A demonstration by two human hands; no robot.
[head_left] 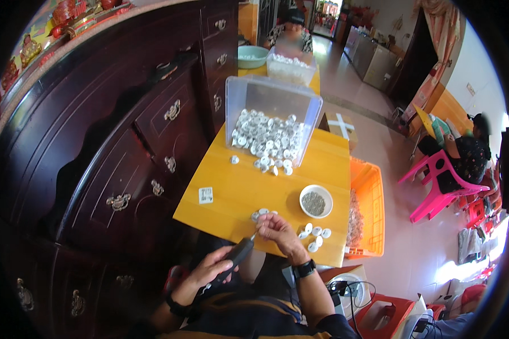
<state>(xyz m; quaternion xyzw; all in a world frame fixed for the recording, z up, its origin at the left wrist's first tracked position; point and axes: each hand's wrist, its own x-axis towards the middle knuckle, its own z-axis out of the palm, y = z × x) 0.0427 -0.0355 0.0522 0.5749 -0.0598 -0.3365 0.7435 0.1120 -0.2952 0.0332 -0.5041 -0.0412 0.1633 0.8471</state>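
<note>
My left hand (pixel 214 265) is wrapped round a black powered screwdriver (pixel 241 250), its thin metal bit slanting up and to the right. At the bit's tip, the fingers of my right hand (pixel 278 230) are pinched together; whatever they hold is too small to make out. Just beyond those fingers, a few round white plastic pieces (pixel 262 213) lie near the table's front edge. Several more white pieces (pixel 314 237) are scattered right of my right hand. Behind them stands a white bowl (pixel 328 196) of small grey metal parts, perhaps screws.
A clear plastic bin (pixel 272 91) on the yellow table (pixel 232 189) spills white pieces toward me. A square printed card (pixel 206 195) lies left. An orange crate (pixel 372 198) stands right, dark drawers (pixel 136 164) left. Two people sit farther off, one on a pink chair (pixel 438 169).
</note>
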